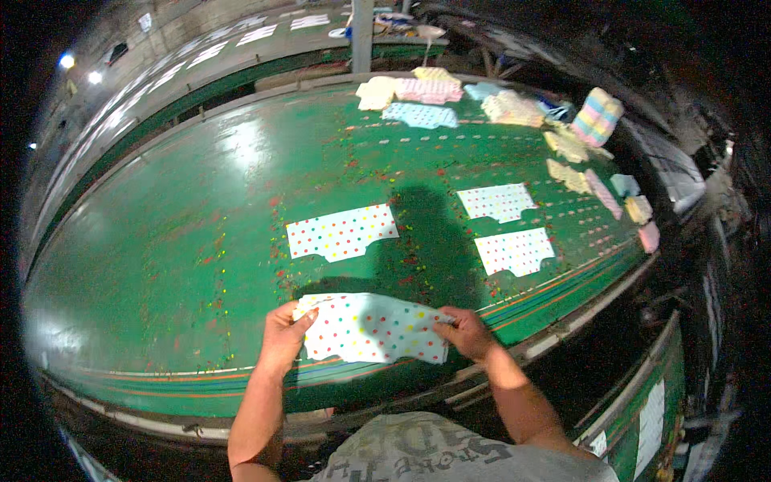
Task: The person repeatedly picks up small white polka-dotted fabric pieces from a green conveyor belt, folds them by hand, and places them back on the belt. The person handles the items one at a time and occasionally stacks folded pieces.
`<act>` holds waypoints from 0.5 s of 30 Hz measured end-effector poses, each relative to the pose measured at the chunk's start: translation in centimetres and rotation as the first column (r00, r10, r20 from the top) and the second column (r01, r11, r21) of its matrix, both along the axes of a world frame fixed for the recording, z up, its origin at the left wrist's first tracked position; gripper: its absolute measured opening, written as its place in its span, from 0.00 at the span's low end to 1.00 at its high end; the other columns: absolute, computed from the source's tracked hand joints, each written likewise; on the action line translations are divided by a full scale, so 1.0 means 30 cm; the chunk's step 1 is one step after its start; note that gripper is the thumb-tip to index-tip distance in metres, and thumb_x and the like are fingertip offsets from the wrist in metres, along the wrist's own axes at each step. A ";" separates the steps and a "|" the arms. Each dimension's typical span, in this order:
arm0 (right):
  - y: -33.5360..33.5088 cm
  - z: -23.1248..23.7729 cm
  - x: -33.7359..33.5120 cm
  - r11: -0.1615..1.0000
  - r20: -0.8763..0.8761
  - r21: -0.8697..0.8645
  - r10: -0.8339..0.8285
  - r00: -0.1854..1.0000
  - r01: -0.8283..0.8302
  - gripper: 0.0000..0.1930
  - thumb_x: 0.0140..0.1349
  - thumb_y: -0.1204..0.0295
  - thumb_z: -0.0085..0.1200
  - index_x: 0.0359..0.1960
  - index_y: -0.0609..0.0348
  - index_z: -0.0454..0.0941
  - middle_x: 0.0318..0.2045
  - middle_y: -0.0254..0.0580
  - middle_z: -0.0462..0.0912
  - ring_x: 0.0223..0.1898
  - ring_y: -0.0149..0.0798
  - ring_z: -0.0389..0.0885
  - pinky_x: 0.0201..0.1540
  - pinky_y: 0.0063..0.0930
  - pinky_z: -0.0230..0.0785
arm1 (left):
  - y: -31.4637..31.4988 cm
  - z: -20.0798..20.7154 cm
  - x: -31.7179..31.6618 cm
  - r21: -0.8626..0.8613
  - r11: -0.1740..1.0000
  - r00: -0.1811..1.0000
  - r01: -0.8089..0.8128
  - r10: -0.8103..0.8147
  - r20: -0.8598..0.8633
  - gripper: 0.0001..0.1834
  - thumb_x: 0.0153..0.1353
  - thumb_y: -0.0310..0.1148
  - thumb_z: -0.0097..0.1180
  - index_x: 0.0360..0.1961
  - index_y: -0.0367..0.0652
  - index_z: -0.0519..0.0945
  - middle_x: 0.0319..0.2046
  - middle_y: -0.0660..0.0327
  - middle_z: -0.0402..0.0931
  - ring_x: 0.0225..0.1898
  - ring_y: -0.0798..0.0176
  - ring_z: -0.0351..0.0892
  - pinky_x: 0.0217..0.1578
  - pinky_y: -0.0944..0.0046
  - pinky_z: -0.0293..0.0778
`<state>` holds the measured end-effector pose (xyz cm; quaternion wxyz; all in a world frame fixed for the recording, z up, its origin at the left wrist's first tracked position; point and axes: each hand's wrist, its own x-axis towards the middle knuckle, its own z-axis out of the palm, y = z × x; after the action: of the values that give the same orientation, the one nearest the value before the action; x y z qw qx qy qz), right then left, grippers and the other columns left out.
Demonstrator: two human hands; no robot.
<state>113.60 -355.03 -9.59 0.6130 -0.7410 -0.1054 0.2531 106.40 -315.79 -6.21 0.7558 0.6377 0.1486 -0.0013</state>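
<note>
A white fabric piece with coloured polka dots (377, 333) is stretched between my two hands, just above the near edge of the green table. My left hand (283, 333) pinches its upper left corner, where the cloth looks doubled over. At the upper right corner, my right hand (467, 332) grips it between thumb and fingers. Beyond it, a dotted cut piece (341, 231) of similar shape lies flat. Two more such pieces, one farther (498, 201) and one nearer (516, 251), lie to the right.
The long green table (161, 265) is speckled with paint and bordered by a pale rail. Pastel fabric stacks (514, 108) sit along its far right, beside a striped bundle (598, 116). A grey post (362, 40) stands behind. Another table (233, 44) holds white pieces.
</note>
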 end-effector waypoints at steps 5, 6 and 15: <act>-0.147 0.017 0.260 0.979 0.100 -0.167 0.135 0.986 -0.117 0.13 0.71 0.67 0.63 0.52 0.61 0.88 0.40 0.44 0.92 0.41 0.33 0.88 0.45 0.36 0.82 | -0.144 -0.020 0.117 0.148 0.989 0.997 -0.022 0.032 -0.069 0.07 0.73 0.26 0.66 0.49 0.36 0.90 0.41 0.64 0.91 0.38 0.74 0.83 0.40 0.67 0.78; -0.157 0.017 0.312 0.972 0.082 -0.192 0.153 0.985 -0.135 0.13 0.71 0.68 0.63 0.51 0.61 0.88 0.40 0.45 0.92 0.40 0.33 0.88 0.44 0.36 0.81 | -0.155 -0.019 0.129 0.150 0.988 0.996 -0.024 0.037 -0.081 0.07 0.73 0.26 0.67 0.48 0.37 0.90 0.41 0.64 0.91 0.38 0.73 0.84 0.42 0.66 0.79; 0.146 -0.125 0.742 0.970 0.482 -0.133 0.242 0.842 -0.202 0.10 0.66 0.72 0.65 0.44 0.67 0.87 0.38 0.62 0.87 0.42 0.59 0.88 0.46 0.47 0.78 | 0.026 -0.141 0.352 0.473 0.865 0.985 -0.169 0.162 0.054 0.09 0.72 0.28 0.69 0.47 0.34 0.88 0.32 0.68 0.86 0.30 0.74 0.77 0.33 0.65 0.75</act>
<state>135.85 -350.66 -13.32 0.5030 -0.7868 -0.3340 0.1281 116.96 -315.02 -10.44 0.5744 0.7885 0.1937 0.1040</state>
